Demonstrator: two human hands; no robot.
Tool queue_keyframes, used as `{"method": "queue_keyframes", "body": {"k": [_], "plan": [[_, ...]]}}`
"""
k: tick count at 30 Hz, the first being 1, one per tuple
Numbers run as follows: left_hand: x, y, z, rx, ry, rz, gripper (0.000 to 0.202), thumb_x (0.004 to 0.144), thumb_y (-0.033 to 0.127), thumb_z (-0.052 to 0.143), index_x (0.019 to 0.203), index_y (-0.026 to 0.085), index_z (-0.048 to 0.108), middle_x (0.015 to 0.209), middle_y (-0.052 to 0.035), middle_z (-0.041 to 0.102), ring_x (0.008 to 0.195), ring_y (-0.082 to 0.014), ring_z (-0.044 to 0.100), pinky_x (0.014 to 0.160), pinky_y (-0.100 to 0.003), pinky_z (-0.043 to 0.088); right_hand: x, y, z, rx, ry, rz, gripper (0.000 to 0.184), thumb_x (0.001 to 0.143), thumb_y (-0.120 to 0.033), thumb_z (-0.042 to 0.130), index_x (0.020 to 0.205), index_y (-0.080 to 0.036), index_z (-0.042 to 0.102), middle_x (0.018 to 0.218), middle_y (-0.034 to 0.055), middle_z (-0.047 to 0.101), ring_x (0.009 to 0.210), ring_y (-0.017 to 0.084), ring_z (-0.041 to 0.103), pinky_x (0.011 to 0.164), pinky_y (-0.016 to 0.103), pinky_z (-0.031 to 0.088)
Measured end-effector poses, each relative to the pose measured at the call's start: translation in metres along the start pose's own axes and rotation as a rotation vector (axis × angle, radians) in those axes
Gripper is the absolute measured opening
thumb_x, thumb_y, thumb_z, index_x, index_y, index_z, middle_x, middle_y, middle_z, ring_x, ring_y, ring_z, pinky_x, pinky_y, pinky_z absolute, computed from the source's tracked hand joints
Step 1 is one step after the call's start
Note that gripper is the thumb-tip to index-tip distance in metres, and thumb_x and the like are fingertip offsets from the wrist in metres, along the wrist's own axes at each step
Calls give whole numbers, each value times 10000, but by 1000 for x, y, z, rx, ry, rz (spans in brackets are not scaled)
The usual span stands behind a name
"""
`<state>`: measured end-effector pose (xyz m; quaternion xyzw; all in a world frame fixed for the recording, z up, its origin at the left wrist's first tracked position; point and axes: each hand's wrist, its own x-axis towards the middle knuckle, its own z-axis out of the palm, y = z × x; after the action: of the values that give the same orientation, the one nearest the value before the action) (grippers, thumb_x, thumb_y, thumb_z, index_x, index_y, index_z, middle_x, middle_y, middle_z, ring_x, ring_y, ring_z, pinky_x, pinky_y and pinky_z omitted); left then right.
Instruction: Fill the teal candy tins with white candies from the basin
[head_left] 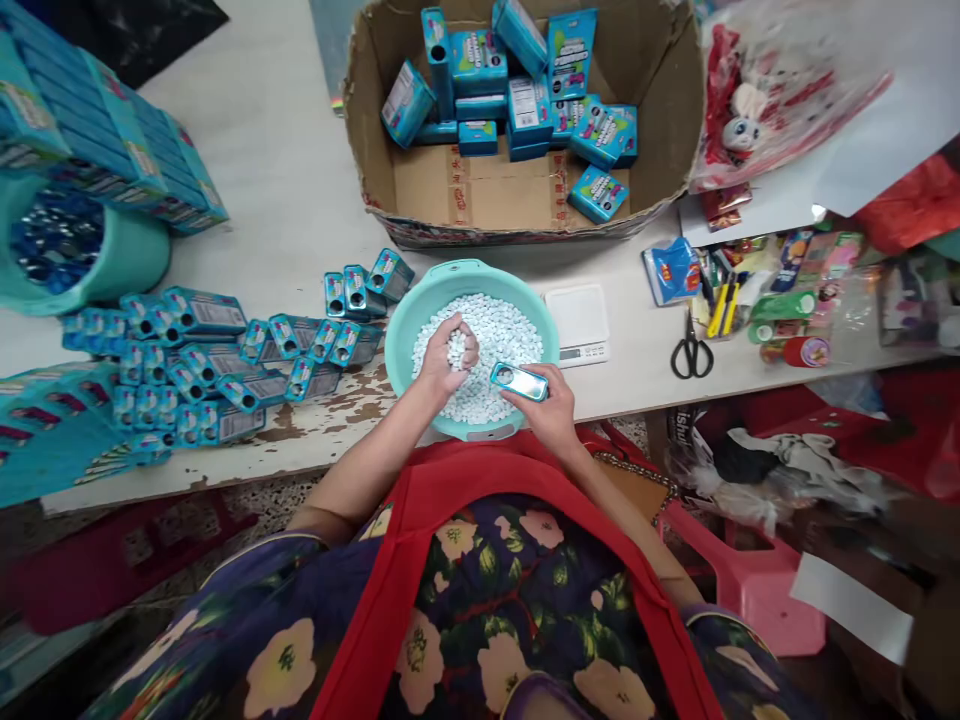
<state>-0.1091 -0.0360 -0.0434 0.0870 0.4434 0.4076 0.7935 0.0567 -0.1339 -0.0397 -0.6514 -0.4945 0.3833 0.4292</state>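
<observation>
A teal plastic basin (420, 300) full of small white tablets (502, 335) stands at the table's near edge. My left hand (444, 358) is cupped over it, its fingers closed round a handful of the tablets. My right hand (546, 405) holds a small teal tin with a round hole in its lid (519, 380) over the basin's near rim. The two hands are close together, the tin just right of the left hand.
Several open teal tins (225, 360) lie in rows left of the basin. A cardboard box (675, 120) behind holds teal packets. A white scale (577, 322), scissors (691, 350) and pens lie to the right. A teal tub (127, 260) stands far left. A pink stool (757, 590) is below.
</observation>
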Motion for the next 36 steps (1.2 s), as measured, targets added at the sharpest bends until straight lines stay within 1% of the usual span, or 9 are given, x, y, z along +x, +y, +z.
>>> {"method": "queue_keyframes", "body": {"k": [7,15,19,21,23,25,29,32,36], "plan": [[-28,-8,41,-20,57,378,420,732,449,741,614,177,443,551,50,480,435,-55,483,409,-189,355,3,-11,17,-60,-12,-49,336,706,-398,798,961,-216,676,936,27,645,913,206,628,842,358,510],[-28,-7,43,-6,108,359,535,730,614,699,598,193,396,508,66,396,367,-44,369,352,-206,221,5,-12,3,35,-33,20,416,597,-396,865,926,-212,689,903,12,652,880,200,633,835,348,509],[-20,-7,20,474,327,480,495,875,643,455,669,194,489,629,-7,546,517,-104,527,469,-228,412,10,-9,-18,236,-66,93,494,550,-404,892,958,-226,678,968,12,670,895,196,646,847,351,521],[-15,-14,1,891,428,488,429,876,585,494,788,183,616,883,-93,674,866,-204,651,728,-323,530,15,-8,-27,266,-92,65,475,542,-396,898,934,-232,687,960,10,665,914,196,644,867,352,518],[-12,-28,-18,1238,473,443,403,812,512,629,1030,177,683,1255,-158,625,1270,-329,501,1013,-480,435,17,-7,-38,279,-151,32,453,539,-393,904,911,-238,697,947,11,661,929,197,642,879,351,517],[-15,-49,-34,1545,480,372,560,809,464,648,1288,179,599,1493,-172,438,1436,-381,283,1129,-574,269,16,-4,-50,303,-187,22,451,551,-399,904,924,-246,701,951,13,663,932,195,641,876,347,521],[-32,-80,-59,1885,486,404,580,901,482,510,1379,153,526,1519,-177,404,1464,-365,228,1162,-602,168,2,7,-80,334,-91,22,453,559,-413,903,932,-252,703,941,3,653,910,176,632,861,321,516],[-39,-82,-70,1926,498,555,595,913,529,466,1321,109,573,1463,-201,461,1456,-357,251,1181,-569,161,-13,18,-96,373,5,60,459,572,-430,894,945,-248,698,950,0,643,903,164,632,865,309,514],[-36,-79,-76,1955,351,585,628,904,563,451,1263,76,616,1402,-217,512,1413,-357,333,1176,-506,248,-39,28,-102,359,131,154,472,574,-453,885,943,-233,689,959,5,636,897,162,632,862,306,518]]}}
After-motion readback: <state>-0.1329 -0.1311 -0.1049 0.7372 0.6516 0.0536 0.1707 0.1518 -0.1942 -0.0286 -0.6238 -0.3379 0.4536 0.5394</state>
